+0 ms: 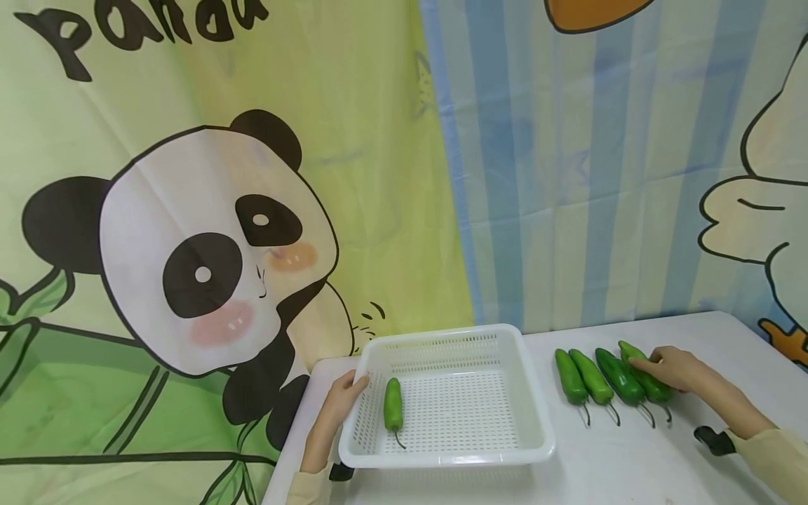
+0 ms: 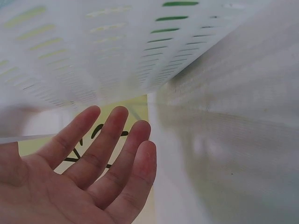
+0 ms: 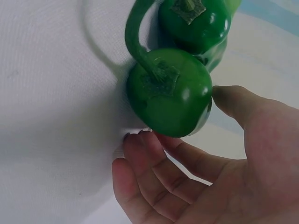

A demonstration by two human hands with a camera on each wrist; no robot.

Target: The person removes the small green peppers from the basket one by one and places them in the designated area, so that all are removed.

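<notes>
A white plastic basket (image 1: 447,459) with slotted walls stands on the table. One green pepper (image 1: 393,405) lies inside it, near the left wall. My left hand (image 1: 339,401) holds the basket's left rim, thumb over the edge; the left wrist view shows its fingers spread outside the slotted wall (image 2: 107,60). Right of the basket, several green peppers (image 1: 593,377) lie in a row with stems toward me. At the row's right end, my right hand (image 1: 680,369) pinches the last green pepper (image 3: 173,107), thumb on one side and fingertips at the other, low against the cloth.
The table (image 1: 606,470) has a white cover. Behind it hangs a printed curtain (image 1: 391,210) with a panda and blue stripes, close to the table's back edge. A black strap part (image 1: 715,440) sits at the right wrist.
</notes>
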